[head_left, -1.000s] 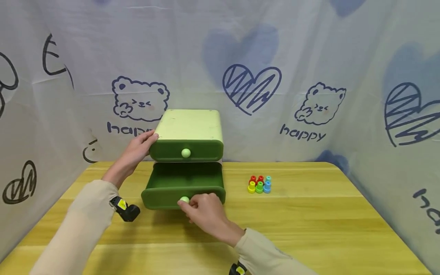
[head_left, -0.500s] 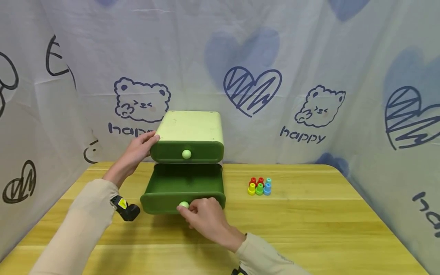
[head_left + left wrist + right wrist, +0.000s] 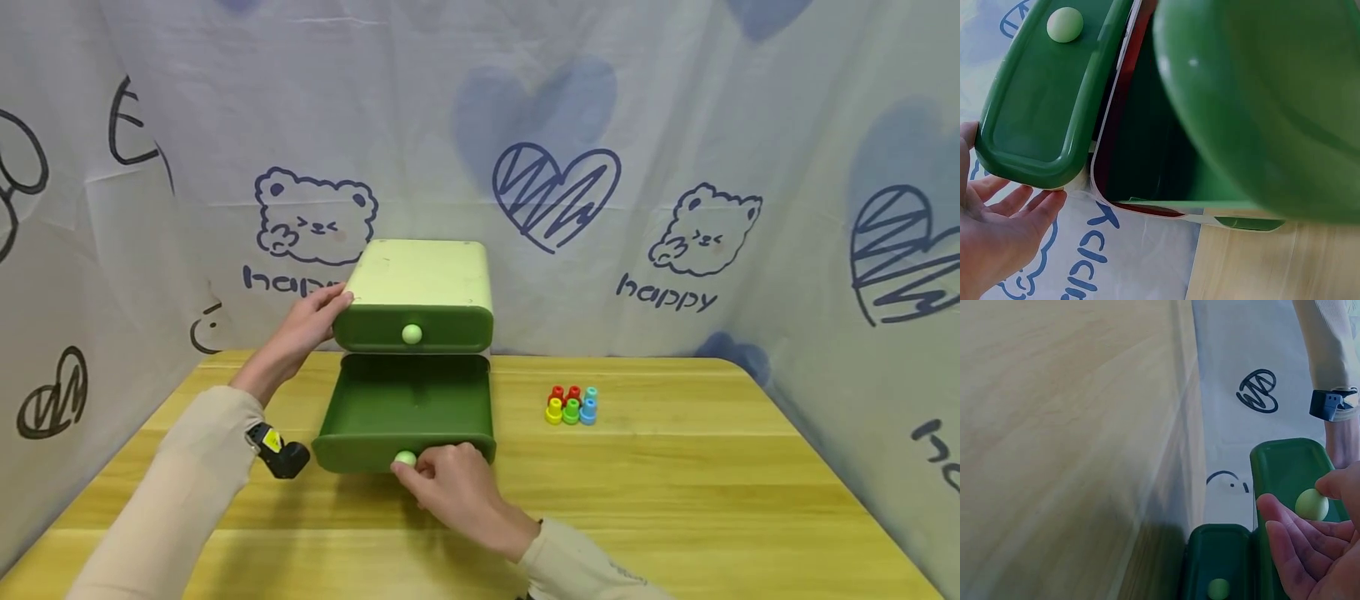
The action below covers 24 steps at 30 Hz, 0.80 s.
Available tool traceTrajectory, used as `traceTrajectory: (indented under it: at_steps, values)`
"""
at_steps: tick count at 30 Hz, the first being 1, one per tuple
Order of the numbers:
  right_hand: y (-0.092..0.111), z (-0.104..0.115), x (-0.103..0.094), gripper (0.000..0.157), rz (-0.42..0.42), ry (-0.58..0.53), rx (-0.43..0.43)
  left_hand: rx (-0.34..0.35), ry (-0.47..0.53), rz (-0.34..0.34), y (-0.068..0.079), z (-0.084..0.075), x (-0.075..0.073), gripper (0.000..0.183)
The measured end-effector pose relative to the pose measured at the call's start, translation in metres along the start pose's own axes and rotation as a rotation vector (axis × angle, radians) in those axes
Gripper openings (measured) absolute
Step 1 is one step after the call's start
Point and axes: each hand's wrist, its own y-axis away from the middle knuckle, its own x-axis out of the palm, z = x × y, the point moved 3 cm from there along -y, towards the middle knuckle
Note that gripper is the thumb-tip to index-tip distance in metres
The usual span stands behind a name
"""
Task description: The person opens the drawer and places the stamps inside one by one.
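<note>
A two-drawer cabinet with a pale yellow-green top (image 3: 423,275) stands on the table in the head view. At its upper left corner my left hand (image 3: 303,321) holds it, thumb near the top and fingers against the side. The upper drawer (image 3: 1035,100) sits in its slot. Below, the dark green lower drawer (image 3: 360,454) is pulled far out, and its inside shows bare. My right hand (image 3: 465,500) pinches the round light green knob (image 3: 1312,505) of the lower drawer between thumb and fingers.
Right of the cabinet, several small coloured pegs (image 3: 572,410) in red, yellow, green and blue stand grouped together. The wooden table (image 3: 675,483) spreads out under everything. A printed cloth (image 3: 555,100) hangs behind and on both sides.
The lower drawer has slid further out toward me, with my right hand moving along on its knob. My left hand stays at the cabinet's corner.
</note>
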Motion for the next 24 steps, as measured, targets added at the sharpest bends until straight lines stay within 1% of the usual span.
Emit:
traceTrajectory:
  at_steps: [6,12,17,21,24]
  values:
    - [0.001,-0.001,0.002,0.036,0.009,0.028,-0.006,-0.001,-0.006,-0.002,0.0,0.001,-0.001,0.066]
    - [0.004,0.003,-0.004,0.032,0.032,0.082,-0.059,-0.003,-0.009,0.005,0.0,0.002,-0.001,0.066]
    - [0.012,0.01,-0.02,0.025,0.025,0.048,-0.116,-0.004,-0.015,0.007,-0.001,0.003,0.0,0.066]
    - [0.017,0.015,-0.037,0.021,-0.01,-0.016,-0.148,-0.005,-0.016,0.008,-0.002,0.003,-0.001,0.066]
    - [0.02,0.016,-0.051,0.017,-0.059,-0.055,-0.174,-0.008,-0.017,0.008,-0.001,0.003,-0.001,0.067]
